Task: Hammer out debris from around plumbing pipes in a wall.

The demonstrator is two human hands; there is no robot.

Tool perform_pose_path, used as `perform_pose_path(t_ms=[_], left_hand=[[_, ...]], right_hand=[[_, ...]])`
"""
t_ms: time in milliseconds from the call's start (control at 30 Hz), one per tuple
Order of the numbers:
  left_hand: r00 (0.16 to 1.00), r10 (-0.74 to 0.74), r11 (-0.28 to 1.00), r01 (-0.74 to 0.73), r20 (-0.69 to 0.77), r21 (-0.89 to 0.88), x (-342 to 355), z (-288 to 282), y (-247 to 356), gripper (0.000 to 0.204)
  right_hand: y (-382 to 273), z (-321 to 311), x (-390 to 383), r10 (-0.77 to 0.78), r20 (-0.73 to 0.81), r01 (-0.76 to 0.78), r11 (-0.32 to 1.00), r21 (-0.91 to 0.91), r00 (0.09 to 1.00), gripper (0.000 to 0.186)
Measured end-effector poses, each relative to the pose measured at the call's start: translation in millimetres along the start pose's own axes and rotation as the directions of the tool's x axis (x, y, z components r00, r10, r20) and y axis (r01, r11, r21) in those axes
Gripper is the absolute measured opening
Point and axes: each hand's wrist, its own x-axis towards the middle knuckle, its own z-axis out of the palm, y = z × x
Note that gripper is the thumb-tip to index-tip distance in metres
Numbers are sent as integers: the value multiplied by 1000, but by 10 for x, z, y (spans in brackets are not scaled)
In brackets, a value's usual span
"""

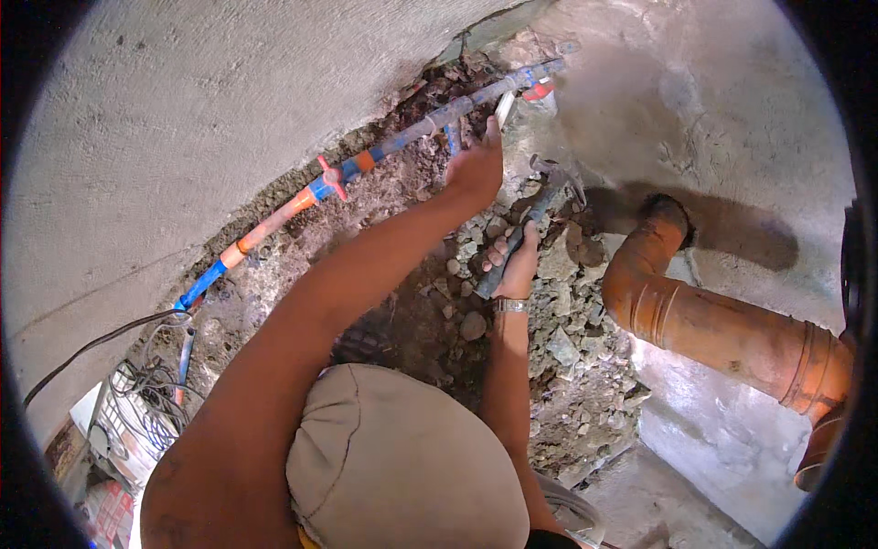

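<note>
My left hand (pixel 477 171) reaches up beside the blue-and-orange pipe run (pixel 402 139), its fingers closed around a short pale flat strip (pixel 504 108). The strip points toward the pipe; its lower part is hidden in my grip. Below and to the right, my right hand (pixel 519 261) is wrapped around the dark handle of a claw hammer (pixel 546 199). The hammer head is raised up and to the right, over broken stones. Red valve handles (pixel 332 177) stick out from the pipe.
Rubble (pixel 562 348) fills the trench by the wall. A thick orange drainpipe (pixel 722 329) bends out of the right wall. Tangled cables (pixel 146 403) hang at lower left. A rounded beige cloth cap (pixel 402 457) covers the lower middle of the view.
</note>
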Motion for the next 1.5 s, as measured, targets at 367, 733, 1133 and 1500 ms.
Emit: perform_pose_path(t_ms=[367, 733, 1133, 1500], left_hand=[[971, 206, 944, -164, 122, -287, 66, -182, 289, 63], [990, -11, 658, 111, 139, -744, -1144, -169, 18, 58], [796, 538, 809, -396, 276, -435, -2268, -258, -1189, 25], [856, 490, 762, -329, 165, -557, -2177, -219, -1028, 20]], right_hand=[[40, -122, 70, 7, 12, -7, 1000, 9, 1000, 46], [-322, 240, -121, -685, 277, 505, 153, -849, 673, 36], [-370, 1111, 873, -236, 107, 256, 798, -545, 966, 25], [-306, 786, 1515, -635, 323, 588, 261, -766, 702, 30]])
